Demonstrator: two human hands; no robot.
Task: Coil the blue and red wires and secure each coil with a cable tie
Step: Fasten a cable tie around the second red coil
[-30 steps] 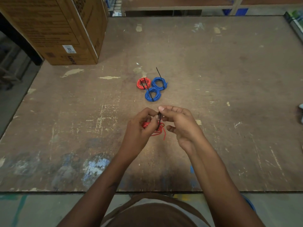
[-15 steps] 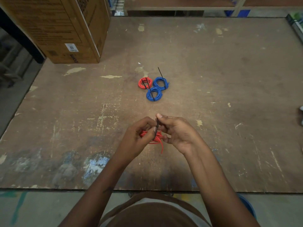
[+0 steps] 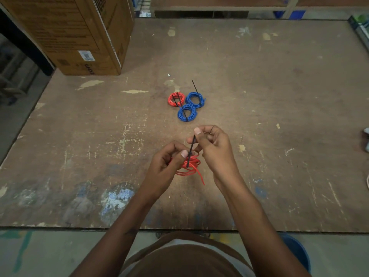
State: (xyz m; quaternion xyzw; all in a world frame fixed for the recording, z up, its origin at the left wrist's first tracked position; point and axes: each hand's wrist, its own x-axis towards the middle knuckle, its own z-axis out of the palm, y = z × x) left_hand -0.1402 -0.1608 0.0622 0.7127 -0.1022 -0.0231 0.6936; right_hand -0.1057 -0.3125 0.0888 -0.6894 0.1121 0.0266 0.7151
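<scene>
**Pulling the tie tight on my red coil**

Far on my left a big box [image 3: 65,33] sits at the corner of the table [image 3: 279,96]. It is well away from my work.

Next comes my left hand [image 3: 165,166]. Its fingers are curled around the red coil [image 3: 189,164], and my thumb presses near the spot where the tie goes round. The coil sits low between my two hands, just above the table. One loose red end hangs down to the right of it.

The tie [image 3: 191,148] stands up out of the coil. It is long and thin, and it points up and away from me, leaning a bit to the right. Its top end is in my right hand [image 3: 213,148], pinched between thumb and finger. So the coil is below and to the left of my right hand, and the tie runs straight from one to the other.

I think the tie is not tight yet. My right hand is the one on the tail, so it should pull along the tie, up and away, while my left hand keeps the coil from moving.

Farther back, near the middle of the table, three done coils [image 3: 186,105] lie touching: one red, two blue, each with a tie.
</scene>
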